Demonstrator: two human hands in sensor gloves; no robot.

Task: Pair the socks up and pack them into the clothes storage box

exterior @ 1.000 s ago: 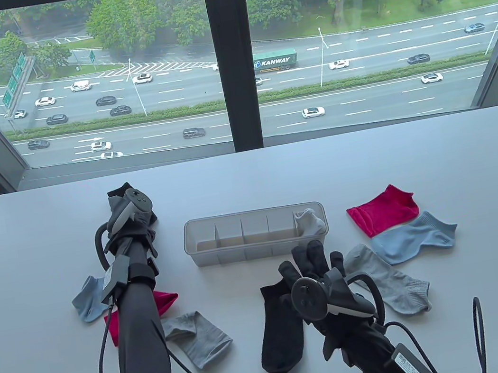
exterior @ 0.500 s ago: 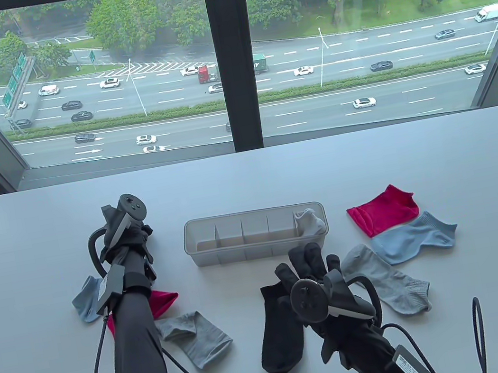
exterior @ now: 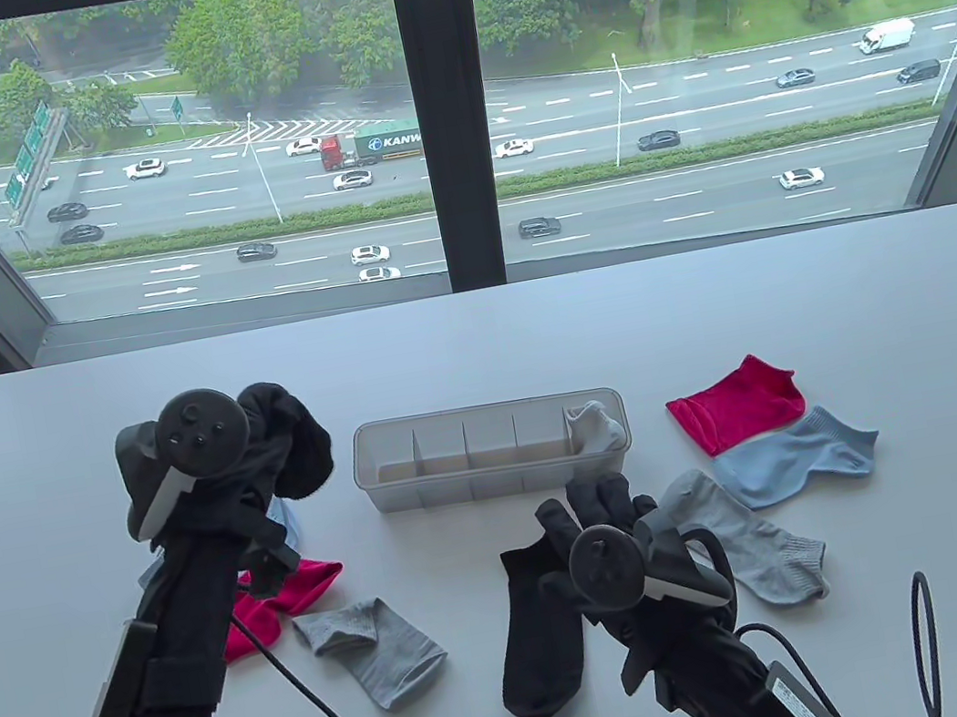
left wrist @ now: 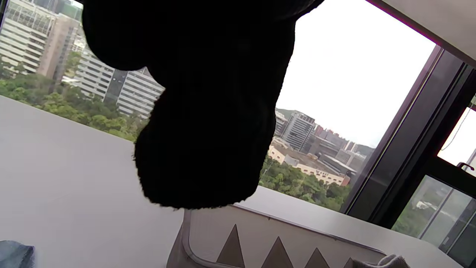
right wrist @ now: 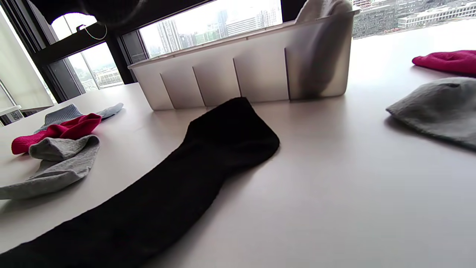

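Left wrist view: a black sock (left wrist: 208,123) hangs from the top edge, bunched, its end dangling just above the near-left corner of the storage box (left wrist: 260,242). Fingers themselves are hidden by fabric there. In the table view the left hand (exterior: 226,477) sits raised left of the box w/ that sock (exterior: 294,442) wadded in its curled fingers, so it's gripping it, tracker on top, forearm running back toward the near-left edge.

Step in hand, as I read it: pairing the blacks. One is lifted, its mate, the second black sock (exterior: 539,621), lies flat near-centre, in front of the box.

Right hand (exterior: 604,521) rests at that sock's far-right edge, fingers (exterior: 609,493) pointing far toward the box and fairly straight, nothing pinched; can't tell if the tips touch cloth or table. Right wrist view shows the flat sock (right wrist: 178,186) stretching away toward the box wall, undisturbed.

Next move prob needs: bring the held sock over onto the flat one, line up, fold/roll, then drop into a free compartment. The far-right compartment already holds a pale grey pair (exterior: 597,425); the other four look empty.

Still loose: red sock (exterior: 737,405) + blue sock (exterior: 796,455) + grey sock (exterior: 748,547) to the right; another red (exterior: 284,596) and grey (exterior: 377,649) near-left.
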